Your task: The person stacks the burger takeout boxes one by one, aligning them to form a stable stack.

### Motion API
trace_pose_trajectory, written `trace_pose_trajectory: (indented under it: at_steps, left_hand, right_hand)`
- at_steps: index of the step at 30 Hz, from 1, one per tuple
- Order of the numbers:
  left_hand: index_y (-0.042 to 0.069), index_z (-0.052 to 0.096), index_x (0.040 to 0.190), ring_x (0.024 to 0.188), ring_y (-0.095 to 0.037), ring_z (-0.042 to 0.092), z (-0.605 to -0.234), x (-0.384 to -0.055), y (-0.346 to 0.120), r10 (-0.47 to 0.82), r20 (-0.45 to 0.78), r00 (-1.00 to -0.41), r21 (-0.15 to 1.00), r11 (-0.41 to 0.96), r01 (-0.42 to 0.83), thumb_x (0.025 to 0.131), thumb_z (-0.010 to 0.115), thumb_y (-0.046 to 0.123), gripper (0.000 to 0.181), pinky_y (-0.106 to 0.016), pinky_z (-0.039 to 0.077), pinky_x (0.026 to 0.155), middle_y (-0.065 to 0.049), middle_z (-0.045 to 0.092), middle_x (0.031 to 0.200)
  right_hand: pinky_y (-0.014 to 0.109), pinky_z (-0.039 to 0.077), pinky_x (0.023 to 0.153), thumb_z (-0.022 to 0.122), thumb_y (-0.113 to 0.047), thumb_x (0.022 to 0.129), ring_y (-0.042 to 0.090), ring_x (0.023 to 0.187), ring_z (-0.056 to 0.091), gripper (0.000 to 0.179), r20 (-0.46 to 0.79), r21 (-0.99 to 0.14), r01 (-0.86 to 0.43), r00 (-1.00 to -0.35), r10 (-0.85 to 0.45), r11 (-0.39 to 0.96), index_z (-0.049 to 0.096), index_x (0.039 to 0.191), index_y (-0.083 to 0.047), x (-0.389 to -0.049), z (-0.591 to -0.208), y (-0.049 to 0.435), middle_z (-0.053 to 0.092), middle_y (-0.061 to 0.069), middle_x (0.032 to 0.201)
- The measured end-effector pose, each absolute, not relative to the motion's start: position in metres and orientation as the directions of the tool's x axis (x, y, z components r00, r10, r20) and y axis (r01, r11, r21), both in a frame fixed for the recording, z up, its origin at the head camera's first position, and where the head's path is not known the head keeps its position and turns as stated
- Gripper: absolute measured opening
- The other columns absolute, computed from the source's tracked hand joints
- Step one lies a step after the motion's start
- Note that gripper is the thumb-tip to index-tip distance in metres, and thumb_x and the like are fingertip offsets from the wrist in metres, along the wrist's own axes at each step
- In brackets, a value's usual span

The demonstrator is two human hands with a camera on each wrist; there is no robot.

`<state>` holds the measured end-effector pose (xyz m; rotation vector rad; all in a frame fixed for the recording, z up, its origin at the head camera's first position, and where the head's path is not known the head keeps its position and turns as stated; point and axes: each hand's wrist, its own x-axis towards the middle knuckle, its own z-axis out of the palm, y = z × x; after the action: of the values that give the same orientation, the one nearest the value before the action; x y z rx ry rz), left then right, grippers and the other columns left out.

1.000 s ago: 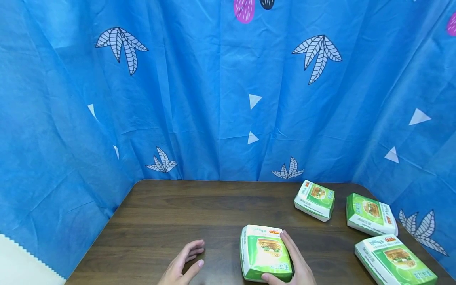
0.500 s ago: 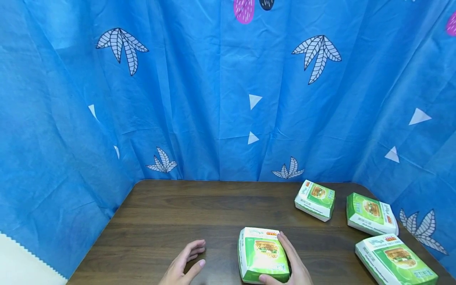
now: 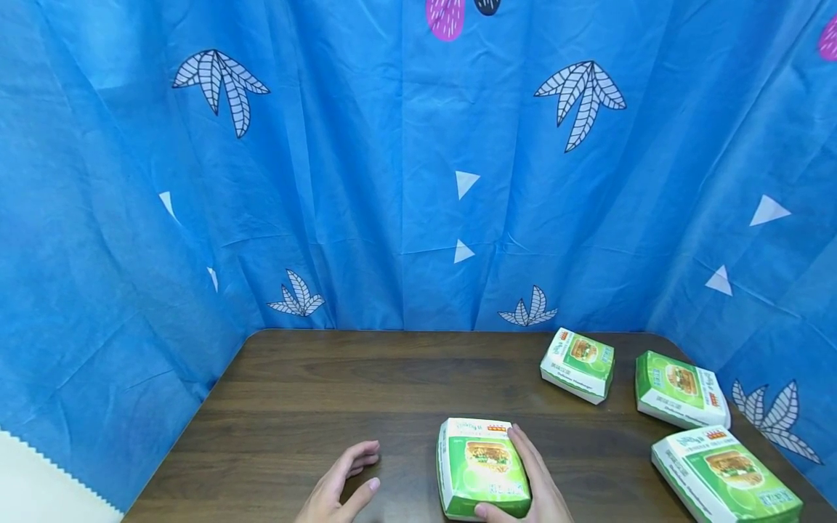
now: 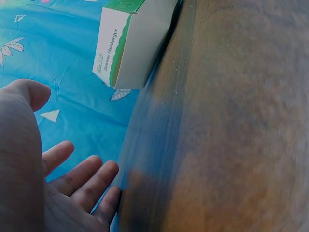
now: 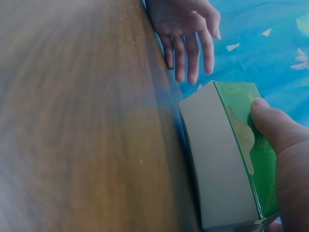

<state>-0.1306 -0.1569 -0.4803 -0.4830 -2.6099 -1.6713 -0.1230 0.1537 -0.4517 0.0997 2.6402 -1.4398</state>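
A green and white hamburger box [image 3: 484, 468], with a burger picture on its lid, sits on the brown table near the front. My right hand [image 3: 539, 483] grips it from the right, the thumb at its near side and the fingers along its right side. In the right wrist view that thumb [image 5: 273, 121] presses on the green face of the box, by a half-round flap. To the left of the box and apart from it, my left hand [image 3: 340, 487] is held with relaxed fingers and nothing in them. The left wrist view shows its palm and spread fingers [image 4: 91, 179].
Three similar boxes lie at the right: one box [image 3: 578, 365] toward the back, another box [image 3: 681, 392] by the right edge, and a third box [image 3: 726, 476] nearer the front. A blue patterned curtain [image 3: 405, 181] hangs around the wooden table [image 3: 294, 392].
My right hand and the gripped hamburger box have shifted slightly left and nearer, the box turning a little. Over the last half second they stay almost still. The left hand has barely moved.
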Motion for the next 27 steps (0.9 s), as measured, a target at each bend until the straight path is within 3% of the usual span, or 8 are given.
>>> trace_pose_trajectory:
  at_steps: [9,15,18,23,27]
  left_hand:
    - [0.018,0.042,0.14,0.123,-0.015,0.052,-0.4777,-0.1284,-0.1581,0.238,0.083,-0.968,0.915,0.367,0.169,0.097,0.056,0.033,0.048,-0.023,0.043,0.1,-0.002,0.048,0.141]
    - [0.012,0.046,0.138,0.12,-0.017,0.055,-0.4819,-0.1317,-0.1556,0.237,0.197,-0.951,0.879,0.387,0.279,0.096,0.059,0.026,0.046,-0.026,0.045,0.098,-0.003,0.053,0.136]
    - [0.01,0.044,0.139,0.12,-0.018,0.055,-0.4826,-0.1323,-0.156,0.253,0.207,-0.945,0.873,0.388,0.295,0.097,0.057,0.026,0.046,-0.025,0.045,0.098,-0.004,0.053,0.136]
    - [0.013,0.041,0.141,0.123,-0.016,0.052,-0.4805,-0.1309,-0.1578,0.27,0.122,-0.955,0.908,0.358,0.217,0.098,0.055,0.031,0.049,-0.022,0.043,0.099,-0.006,0.048,0.141]
    - [0.008,0.043,0.139,0.121,-0.013,0.055,-0.4832,-0.1331,-0.1554,0.277,0.197,-0.94,0.905,0.318,0.284,0.097,0.057,0.022,0.047,-0.022,0.045,0.097,-0.013,0.051,0.138]
  right_hand:
    - [0.068,0.024,0.105,0.079,-0.056,0.069,0.038,0.14,0.024,0.108,-0.144,-0.85,0.11,-0.989,-0.026,0.515,0.015,0.153,-0.031,-0.1195,-0.4495,0.1534,0.014,0.009,0.159]
    - [0.071,0.025,0.102,0.078,-0.056,0.07,0.04,0.141,0.022,0.106,-0.126,-0.846,0.087,-0.991,-0.039,0.527,0.014,0.152,-0.034,-0.118,-0.4485,0.154,0.012,0.009,0.159]
    - [0.07,0.025,0.102,0.077,-0.058,0.071,0.039,0.141,0.022,0.105,-0.105,-0.835,0.067,-0.994,-0.039,0.547,0.014,0.152,-0.034,-0.117,-0.4491,0.1546,0.012,0.008,0.159]
    - [0.071,0.024,0.103,0.076,-0.058,0.071,0.035,0.14,0.022,0.104,-0.061,-0.825,0.031,-0.997,-0.036,0.564,0.014,0.152,-0.035,-0.1168,-0.4524,0.1556,0.011,0.006,0.159]
    - [0.067,0.031,0.099,0.081,-0.052,0.069,0.035,0.14,0.023,0.107,0.056,-0.817,-0.07,-0.998,-0.041,0.573,0.019,0.152,-0.029,-0.1199,-0.4581,0.1576,0.014,0.008,0.159]
